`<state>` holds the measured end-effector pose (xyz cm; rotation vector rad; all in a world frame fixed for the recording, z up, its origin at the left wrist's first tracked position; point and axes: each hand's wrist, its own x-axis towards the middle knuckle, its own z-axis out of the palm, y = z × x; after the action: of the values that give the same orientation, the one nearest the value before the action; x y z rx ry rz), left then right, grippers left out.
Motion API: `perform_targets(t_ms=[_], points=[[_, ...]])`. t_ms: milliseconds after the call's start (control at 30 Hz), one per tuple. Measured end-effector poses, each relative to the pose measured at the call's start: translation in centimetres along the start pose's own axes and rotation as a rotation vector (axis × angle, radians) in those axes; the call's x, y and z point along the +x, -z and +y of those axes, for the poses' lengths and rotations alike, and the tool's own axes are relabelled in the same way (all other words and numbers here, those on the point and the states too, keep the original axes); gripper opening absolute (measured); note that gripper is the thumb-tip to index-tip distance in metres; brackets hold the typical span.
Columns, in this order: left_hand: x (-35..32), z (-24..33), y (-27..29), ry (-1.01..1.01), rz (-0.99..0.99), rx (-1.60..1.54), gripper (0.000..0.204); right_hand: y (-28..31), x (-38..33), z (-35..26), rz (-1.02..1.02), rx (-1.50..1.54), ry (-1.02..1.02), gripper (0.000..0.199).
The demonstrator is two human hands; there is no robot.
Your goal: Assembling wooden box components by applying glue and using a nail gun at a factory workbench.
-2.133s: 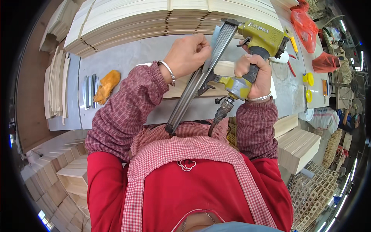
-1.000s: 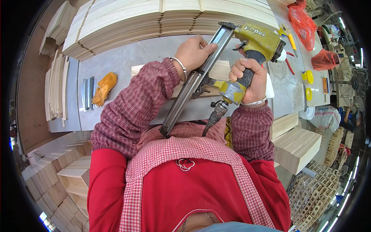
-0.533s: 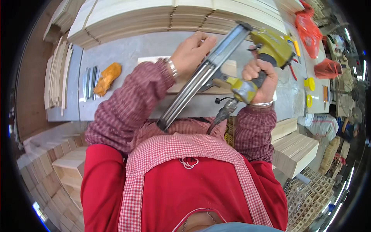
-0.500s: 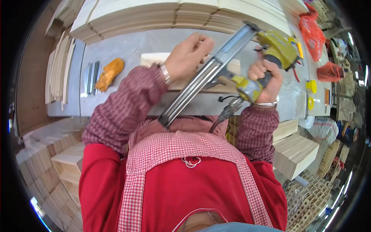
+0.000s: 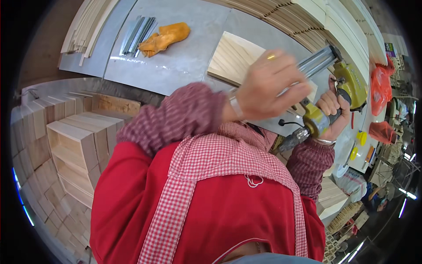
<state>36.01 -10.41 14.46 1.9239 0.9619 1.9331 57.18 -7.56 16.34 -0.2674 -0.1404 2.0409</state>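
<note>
A yellow-green air nail gun [image 5: 355,90] with a long silver magazine [image 5: 317,60] is held over the table's front edge. My right hand [image 5: 336,110] is wrapped round its dark handle. My left hand [image 5: 274,86], blurred by motion, is closed on the magazine, with bright metal showing between thumb and fingers. The magazine's near end is hidden behind this hand. Under and beyond it, a pale wooden board [image 5: 235,57] lies on the grey table. A black cap on a cord dangles by the gun's hose fitting [image 5: 295,140].
Left on the table are an orange glove-like cloth [image 5: 165,38] and several metal strips [image 5: 140,36]. Wood slats [image 5: 88,28] are stacked at the far left, more boards [image 5: 303,22] along the back. Wooden boxes [image 5: 72,136] stand below left. Red plastic bags [image 5: 381,90] hang right.
The view has turned, with the table's left side now showing more. My left hand has moved right along the magazine, toward the gun body, and now covers its near end. My right hand keeps its grip.
</note>
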Motion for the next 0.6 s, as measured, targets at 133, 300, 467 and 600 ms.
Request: perform_targets(t_ms=[133,300,467,600], points=[[2.0,-1.2,-0.2,-0.040,0.066,-0.008,0.006,-2.6,0.3,1.4,0.037,-0.100,-0.035,0.019],[-1.3,-2.4,1.6,-0.010,0.094,-0.007,0.015,-5.9,0.6,2.4,0.135,-0.505,-0.033,0.020],[-7.5,-2.7,6.9,0.005,-0.177,0.325,0.028,-9.6,1.6,5.7,0.257,-1.288,-0.158,0.022],[-9.3,-2.8,7.7,-0.047,-0.296,0.490,0.029,-11.8,3.6,8.1,0.301,-1.757,-0.410,0.026]])
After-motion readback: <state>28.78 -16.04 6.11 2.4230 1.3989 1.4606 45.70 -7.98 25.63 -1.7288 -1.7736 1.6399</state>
